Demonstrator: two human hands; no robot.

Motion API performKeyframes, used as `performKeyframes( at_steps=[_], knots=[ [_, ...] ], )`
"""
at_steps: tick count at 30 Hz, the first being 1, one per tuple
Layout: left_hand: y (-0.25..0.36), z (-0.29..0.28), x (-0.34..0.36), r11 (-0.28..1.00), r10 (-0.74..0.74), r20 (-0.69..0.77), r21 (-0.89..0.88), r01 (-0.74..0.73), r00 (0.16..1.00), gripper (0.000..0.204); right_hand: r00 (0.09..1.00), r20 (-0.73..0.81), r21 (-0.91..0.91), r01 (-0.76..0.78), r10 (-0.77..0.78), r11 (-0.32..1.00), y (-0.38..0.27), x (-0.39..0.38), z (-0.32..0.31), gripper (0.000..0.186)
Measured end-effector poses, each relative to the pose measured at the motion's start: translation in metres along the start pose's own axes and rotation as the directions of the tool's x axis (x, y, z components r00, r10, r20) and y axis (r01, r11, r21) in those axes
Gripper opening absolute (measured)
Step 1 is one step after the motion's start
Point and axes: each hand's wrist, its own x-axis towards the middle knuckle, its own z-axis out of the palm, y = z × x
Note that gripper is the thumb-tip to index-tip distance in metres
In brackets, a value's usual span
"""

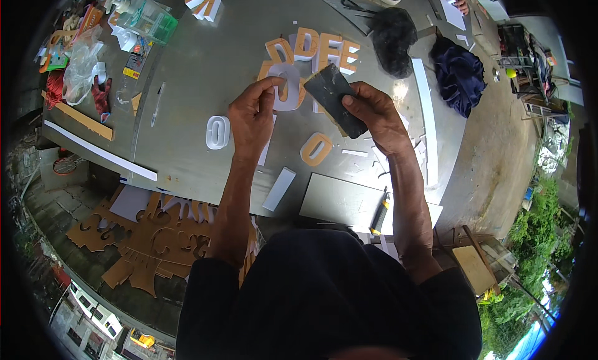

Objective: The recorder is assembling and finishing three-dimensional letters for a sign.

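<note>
My left hand [252, 117] pinches a white, oval, ring-shaped piece [291, 101] by its left side, held over a cluster of letter-shaped pieces [305, 43] with tan faces and white sides. My right hand [377, 114] grips a dark rectangular pad [330, 95], seemingly a sanding block, with thumb on top, just right of the white piece. Below my hands on the grey table [187, 61] are a white oval piece [217, 121] at the left and a tan-faced oval ring [308, 154] at the centre.
Bottles, bags and tools [140, 20] crowd the left; a board [330, 195] and yellow-black cutter [378, 217] lie at the front. Right are white strips [427, 129], black plastic [392, 39], dark cloth [455, 73] and another person's hand [460, 2]. Cut brown sheets [143, 248] lie below the table.
</note>
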Motion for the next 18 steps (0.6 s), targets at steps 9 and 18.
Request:
performKeyframes(
  at_steps=[9,18],
  knots=[
    [0.053,0.1,-0.114,0.97,-0.152,0.29,-0.138,0.198,0.945,0.021,0.997,-0.072,-0.118,-0.029,0.021,0.993,0.016,-0.141,-0.054,0.038],
    [0.065,0.132,-0.149,0.999,0.041,0.314,0.003,-0.044,0.949,0.017,0.88,-0.259,-0.832,0.006,-0.399,0.554,0.048,-0.205,-0.032,0.081]
  ],
)
